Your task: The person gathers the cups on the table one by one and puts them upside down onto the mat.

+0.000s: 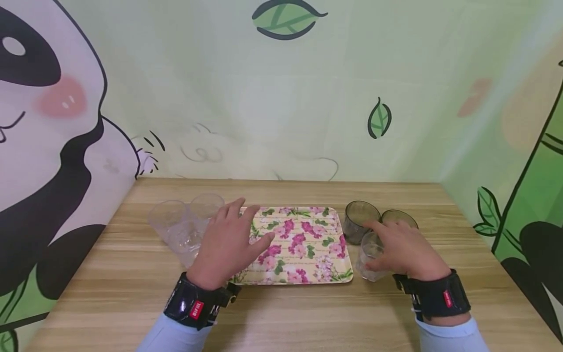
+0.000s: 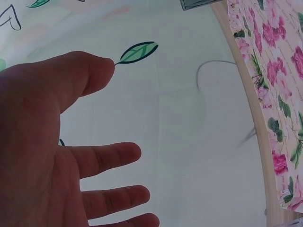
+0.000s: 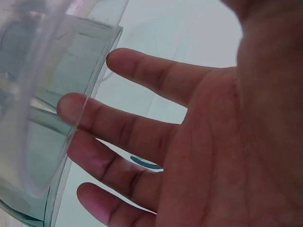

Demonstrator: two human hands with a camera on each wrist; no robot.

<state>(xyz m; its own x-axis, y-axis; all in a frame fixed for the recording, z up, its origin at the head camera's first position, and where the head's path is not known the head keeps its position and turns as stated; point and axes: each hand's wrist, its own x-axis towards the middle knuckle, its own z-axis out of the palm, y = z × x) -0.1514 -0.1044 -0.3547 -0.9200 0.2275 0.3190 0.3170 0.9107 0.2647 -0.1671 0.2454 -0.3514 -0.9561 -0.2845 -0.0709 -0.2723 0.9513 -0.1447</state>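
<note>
A floral tray (image 1: 303, 244) lies flat on the wooden table. Over its left edge hovers my left hand (image 1: 226, 244), fingers spread and holding nothing; clear cups (image 1: 167, 222) stand just left of it, partly hidden by the hand. To the tray's right, my right hand (image 1: 406, 249) is at a clear cup (image 1: 368, 261), fingers extended and thumb apart. In the right wrist view the fingers (image 3: 128, 132) reach close by the clear cup's rim (image 3: 31, 156); whether they touch it I cannot tell. Two smoky grey cups, one (image 1: 356, 227) left of the other (image 1: 398, 215), stand behind.
The wooden table (image 1: 290, 318) ends at a backdrop (image 1: 220, 98) printed with a panda and leaves. Black bands (image 1: 198, 303) circle both wrists.
</note>
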